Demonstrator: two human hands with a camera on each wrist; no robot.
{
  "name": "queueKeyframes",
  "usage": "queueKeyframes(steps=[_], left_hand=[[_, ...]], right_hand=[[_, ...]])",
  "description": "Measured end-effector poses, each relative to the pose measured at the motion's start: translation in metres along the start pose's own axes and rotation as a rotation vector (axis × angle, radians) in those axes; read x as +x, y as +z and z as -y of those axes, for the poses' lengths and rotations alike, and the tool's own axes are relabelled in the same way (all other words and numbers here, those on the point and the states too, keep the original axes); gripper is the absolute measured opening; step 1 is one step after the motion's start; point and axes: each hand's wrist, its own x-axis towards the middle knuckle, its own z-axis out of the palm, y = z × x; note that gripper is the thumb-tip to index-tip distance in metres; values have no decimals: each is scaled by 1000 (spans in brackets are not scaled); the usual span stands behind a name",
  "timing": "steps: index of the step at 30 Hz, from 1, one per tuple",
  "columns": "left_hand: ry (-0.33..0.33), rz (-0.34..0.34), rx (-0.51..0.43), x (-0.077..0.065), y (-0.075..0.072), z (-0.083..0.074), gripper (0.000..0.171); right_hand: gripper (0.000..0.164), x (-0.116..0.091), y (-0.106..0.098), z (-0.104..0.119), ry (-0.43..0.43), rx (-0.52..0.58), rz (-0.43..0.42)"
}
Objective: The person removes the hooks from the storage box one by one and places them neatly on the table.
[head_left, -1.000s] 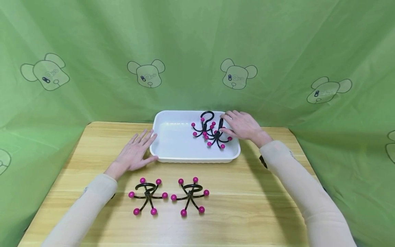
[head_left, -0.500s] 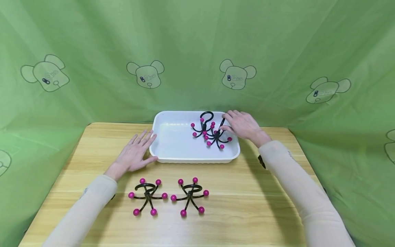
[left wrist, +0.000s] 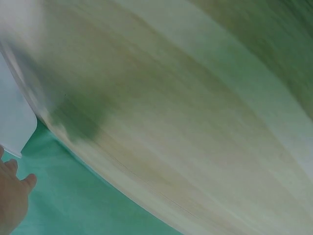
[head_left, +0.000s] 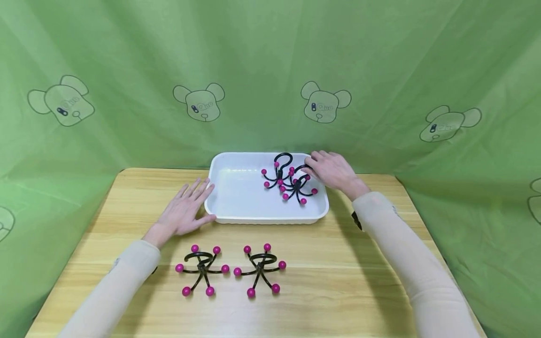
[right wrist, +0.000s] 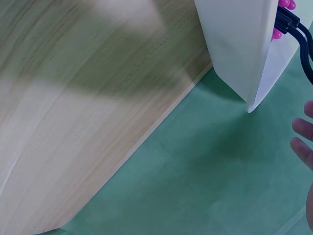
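Pinched, as far as can be judged: the curved end of the front hook rack (head_left: pixel 297 184), between thumb and fingers of the right hand (head_left: pixel 331 171). Contact is hidden by the hand; firmness cannot be told. Black rack, magenta balls, placed near the right edge of the white tray (head_left: pixel 266 219). If the hook were released unevenly, the rack might be swung or tipped.

Rear hook rack (head_left: pixel 280 174): placed toward the tray's back edge, its arms overlapped with the front one's. Through snagging, both could be dragged together.

Left hand (head_left: pixel 184 212): nothing gripped, fingers straight at the tray's left edge, thumb at its front left corner. If poorly braced, the tray could be slid by a sideways pull; by a backward push it might be sent over the back edge of the table (head_left: pixel 338 263), which is close.

Left hook rack (head_left: pixel 202 266) and right hook rack (head_left: pixel 259 266): stood on the table before the tray's front edge, neighbouring balls near each other; both could be disturbed by one careless knock.
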Motion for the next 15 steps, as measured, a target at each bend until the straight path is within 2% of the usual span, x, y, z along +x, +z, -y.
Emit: queueKeyframes(steps=[15], left_hand=[[-3,-3,-10,-1,1,0,95]], right_hand=[[25,1,-2,4,-41,12,-41]])
